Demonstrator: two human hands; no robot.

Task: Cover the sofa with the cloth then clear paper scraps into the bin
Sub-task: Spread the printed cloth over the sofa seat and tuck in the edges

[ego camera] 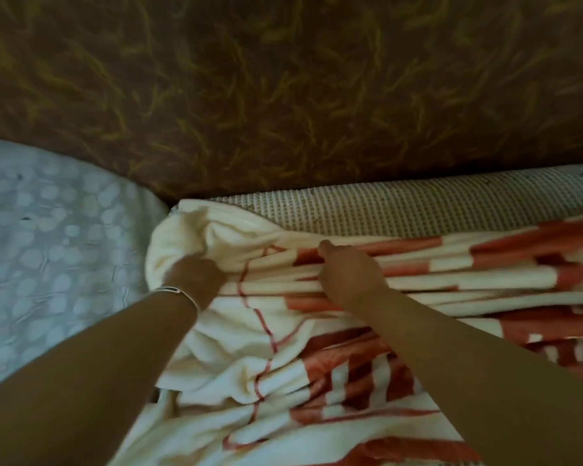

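Both hands clench cream-and-orange striped cloth [334, 348] bunched on sofa seat. L hand [196, 274] grips corner wad at seat's left end; R hand [347, 277] pinches folds beside it. Back strip of seat [401, 210] uncovered beyond grip; folds run left-right.

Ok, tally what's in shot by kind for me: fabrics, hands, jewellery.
Fabrics: 4 (cream and red cloth, waffle-weave seat cover, brown patterned sofa back, pale dotted sheet)
Hands: 2 (left hand, right hand), both gripping the cloth
Bracelets: 1 (bracelet, left wrist)
Total: 7
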